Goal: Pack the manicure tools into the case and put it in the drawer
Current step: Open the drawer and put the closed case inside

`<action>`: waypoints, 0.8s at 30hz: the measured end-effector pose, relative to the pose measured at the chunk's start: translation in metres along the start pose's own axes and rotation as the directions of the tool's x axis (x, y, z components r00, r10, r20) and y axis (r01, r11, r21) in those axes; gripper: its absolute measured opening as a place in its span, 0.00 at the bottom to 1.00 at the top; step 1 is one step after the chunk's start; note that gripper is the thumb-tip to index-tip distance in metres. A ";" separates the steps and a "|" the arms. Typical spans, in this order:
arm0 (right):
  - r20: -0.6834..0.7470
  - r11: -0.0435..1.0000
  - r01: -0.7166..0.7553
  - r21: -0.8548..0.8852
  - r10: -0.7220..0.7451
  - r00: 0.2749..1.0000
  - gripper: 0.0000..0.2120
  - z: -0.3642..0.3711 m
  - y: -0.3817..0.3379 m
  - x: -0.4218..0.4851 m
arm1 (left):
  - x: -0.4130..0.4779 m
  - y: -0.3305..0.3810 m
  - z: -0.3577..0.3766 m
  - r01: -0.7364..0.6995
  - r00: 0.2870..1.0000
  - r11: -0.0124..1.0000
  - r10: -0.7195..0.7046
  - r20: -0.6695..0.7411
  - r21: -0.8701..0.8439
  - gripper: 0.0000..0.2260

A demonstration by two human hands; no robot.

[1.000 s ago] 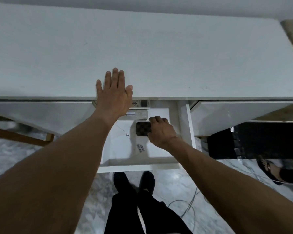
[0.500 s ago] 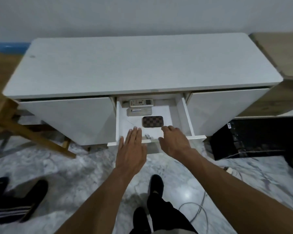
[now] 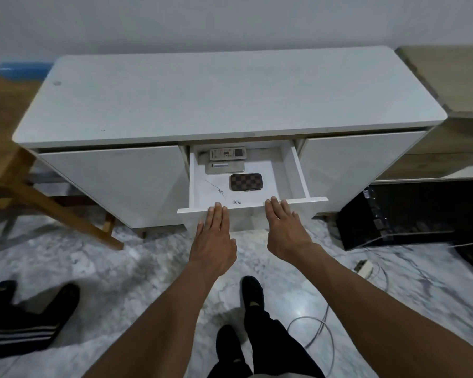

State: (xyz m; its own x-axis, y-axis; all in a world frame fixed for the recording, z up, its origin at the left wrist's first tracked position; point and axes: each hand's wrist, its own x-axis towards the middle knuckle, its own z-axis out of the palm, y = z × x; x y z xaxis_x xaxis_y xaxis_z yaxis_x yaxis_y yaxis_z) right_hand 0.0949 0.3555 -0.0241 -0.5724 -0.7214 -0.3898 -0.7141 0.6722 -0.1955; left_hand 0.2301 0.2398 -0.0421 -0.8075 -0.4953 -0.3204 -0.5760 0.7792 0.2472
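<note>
The brown checkered manicure case (image 3: 246, 181) lies shut and flat on the floor of the open white drawer (image 3: 301, 173), right of centre. My left hand (image 3: 213, 241) is flat with its fingertips at the drawer's front edge, left of the middle. My right hand (image 3: 284, 230) is flat too, fingertips touching the front edge further right. Both hands hold nothing. No loose manicure tools are visible.
Two remote controls (image 3: 227, 153) (image 3: 224, 167) lie at the drawer's back. The white cabinet top (image 3: 224, 96) is bare. A wooden chair leg (image 3: 66, 214) stands left, black equipment (image 3: 410, 211) and cables (image 3: 320, 331) right. Another person's feet (image 3: 25, 317) are at lower left.
My right hand let go of the case inside the drawer and drew back. My left hand came off the cabinet top. Both now rest at the drawer's front edge, and I have stepped back.
</note>
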 end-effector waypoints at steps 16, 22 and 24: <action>-0.054 0.992 0.054 -0.115 -0.060 0.997 0.44 -0.065 0.004 0.133 | 0.145 -0.017 -0.046 0.039 0.993 0.998 -0.044 -0.107 -0.052 0.35; -0.040 0.996 0.050 -0.079 -0.054 0.998 0.45 -0.075 0.003 0.163 | 0.177 -0.023 -0.052 0.014 0.982 0.998 -0.025 -0.188 -0.064 0.36; -0.064 0.996 0.059 -0.065 -0.063 0.996 0.43 -0.077 0.004 0.171 | 0.182 -0.021 -0.054 0.022 0.979 0.997 -0.037 -0.198 -0.078 0.36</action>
State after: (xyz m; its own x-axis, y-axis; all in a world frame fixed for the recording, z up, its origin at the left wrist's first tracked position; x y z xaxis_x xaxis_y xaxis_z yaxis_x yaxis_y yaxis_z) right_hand -0.0368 0.2219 -0.0224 -0.5507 -0.7715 -0.3187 -0.7712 0.6163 -0.1594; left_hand 0.0887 0.1128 -0.0560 -0.7948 -0.5901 -0.1416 -0.6017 0.7359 0.3105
